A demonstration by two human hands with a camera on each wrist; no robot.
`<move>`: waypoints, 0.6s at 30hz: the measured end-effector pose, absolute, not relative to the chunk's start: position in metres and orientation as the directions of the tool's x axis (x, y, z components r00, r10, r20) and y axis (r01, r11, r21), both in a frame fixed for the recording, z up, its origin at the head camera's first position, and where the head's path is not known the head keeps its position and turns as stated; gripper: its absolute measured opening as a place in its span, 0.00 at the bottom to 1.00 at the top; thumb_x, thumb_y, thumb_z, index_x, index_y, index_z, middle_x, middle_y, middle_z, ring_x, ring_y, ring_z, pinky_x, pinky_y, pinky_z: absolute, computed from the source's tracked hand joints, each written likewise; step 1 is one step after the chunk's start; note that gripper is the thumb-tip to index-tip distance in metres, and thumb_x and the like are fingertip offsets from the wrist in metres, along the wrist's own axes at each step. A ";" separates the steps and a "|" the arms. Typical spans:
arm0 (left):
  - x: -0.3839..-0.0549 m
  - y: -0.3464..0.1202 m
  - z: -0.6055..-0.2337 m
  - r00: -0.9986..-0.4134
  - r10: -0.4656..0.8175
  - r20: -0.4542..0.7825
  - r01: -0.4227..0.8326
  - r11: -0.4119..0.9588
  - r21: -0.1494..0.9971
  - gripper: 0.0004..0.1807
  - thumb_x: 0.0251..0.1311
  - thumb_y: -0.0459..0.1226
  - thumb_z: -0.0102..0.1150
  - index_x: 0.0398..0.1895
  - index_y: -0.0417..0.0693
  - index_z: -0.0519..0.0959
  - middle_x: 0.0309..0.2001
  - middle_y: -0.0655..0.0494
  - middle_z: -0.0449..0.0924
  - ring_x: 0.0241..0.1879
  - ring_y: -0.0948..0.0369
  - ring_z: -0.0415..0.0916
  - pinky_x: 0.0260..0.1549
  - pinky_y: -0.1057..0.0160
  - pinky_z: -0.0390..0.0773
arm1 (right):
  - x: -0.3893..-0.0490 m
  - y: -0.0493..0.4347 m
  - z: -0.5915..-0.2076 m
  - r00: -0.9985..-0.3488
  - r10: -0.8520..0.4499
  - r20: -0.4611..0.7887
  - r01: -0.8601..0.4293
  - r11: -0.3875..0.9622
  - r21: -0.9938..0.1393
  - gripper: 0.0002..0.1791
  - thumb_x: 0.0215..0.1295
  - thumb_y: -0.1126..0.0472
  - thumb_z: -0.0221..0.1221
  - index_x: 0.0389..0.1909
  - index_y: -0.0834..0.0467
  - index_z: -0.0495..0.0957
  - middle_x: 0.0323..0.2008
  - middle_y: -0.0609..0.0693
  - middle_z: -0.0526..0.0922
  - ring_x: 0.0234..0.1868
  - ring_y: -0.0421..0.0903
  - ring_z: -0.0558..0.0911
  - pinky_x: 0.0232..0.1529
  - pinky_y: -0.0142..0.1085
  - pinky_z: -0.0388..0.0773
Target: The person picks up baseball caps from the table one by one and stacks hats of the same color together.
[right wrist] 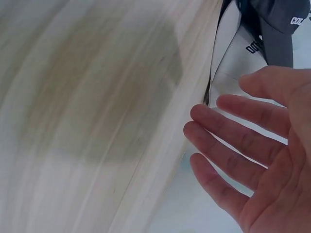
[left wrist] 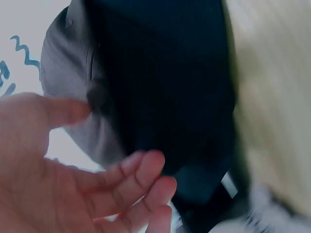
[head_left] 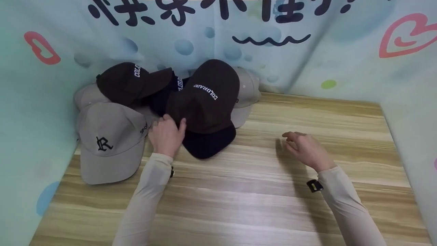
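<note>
My left hand (head_left: 166, 135) is at the lower left edge of a dark brown baseball cap (head_left: 213, 92) lettered COLORADO. In the left wrist view its thumb reaches the brown crown, while the relaxed fingers (left wrist: 150, 167) lie beside a dark underside, with a gap between them and the thumb. A navy brim (head_left: 210, 143) sticks out below the brown cap. Left of this hand lies a grey cap (head_left: 112, 133) with a black R. Over the tabletop, apart from the caps, my right hand (head_left: 307, 148) has its fingers loosely spread and holds nothing.
Another dark brown cap (head_left: 123, 82) rests on the pile at the back left, partly over a navy cap (head_left: 158, 102). A light grey cap (head_left: 247, 89) is behind the middle one. Printed cloth (head_left: 307, 61) walls the wood-grain table (head_left: 239, 205) at the back and sides.
</note>
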State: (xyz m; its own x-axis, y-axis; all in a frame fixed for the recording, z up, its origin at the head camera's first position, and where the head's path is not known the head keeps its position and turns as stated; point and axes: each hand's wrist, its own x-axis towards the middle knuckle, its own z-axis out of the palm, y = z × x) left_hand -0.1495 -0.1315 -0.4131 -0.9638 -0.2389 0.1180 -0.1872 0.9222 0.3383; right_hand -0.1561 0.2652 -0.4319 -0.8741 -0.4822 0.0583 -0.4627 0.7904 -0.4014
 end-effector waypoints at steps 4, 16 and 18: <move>-0.154 -0.138 -0.414 -0.964 -0.264 -0.040 -0.246 0.821 0.515 0.33 0.66 0.56 0.48 0.43 0.29 0.74 0.37 0.31 0.78 0.35 0.38 0.77 0.34 0.44 0.74 | -0.153 0.273 -0.434 -0.878 -0.474 0.071 -0.459 0.788 -0.410 0.14 0.68 0.63 0.57 0.49 0.69 0.78 0.43 0.64 0.83 0.38 0.58 0.84 0.39 0.51 0.79; -0.168 -0.131 -0.413 -0.966 -0.129 -0.226 -0.236 0.074 0.969 0.45 0.64 0.41 0.59 0.72 0.38 0.41 0.43 0.43 0.69 0.41 0.50 0.76 0.44 0.59 0.78 | -0.149 0.284 -0.440 -0.881 -0.457 0.120 -0.458 0.767 -0.449 0.11 0.65 0.67 0.59 0.46 0.68 0.80 0.37 0.59 0.85 0.35 0.53 0.84 0.37 0.48 0.79; -0.172 -0.127 -0.412 -0.961 -0.132 -0.242 -0.240 -0.027 0.970 0.48 0.63 0.38 0.61 0.74 0.43 0.37 0.43 0.46 0.63 0.42 0.52 0.74 0.47 0.56 0.77 | -0.149 0.284 -0.441 -0.884 -0.453 0.114 -0.451 0.766 -0.458 0.11 0.65 0.67 0.59 0.46 0.68 0.80 0.36 0.59 0.85 0.35 0.52 0.84 0.36 0.48 0.79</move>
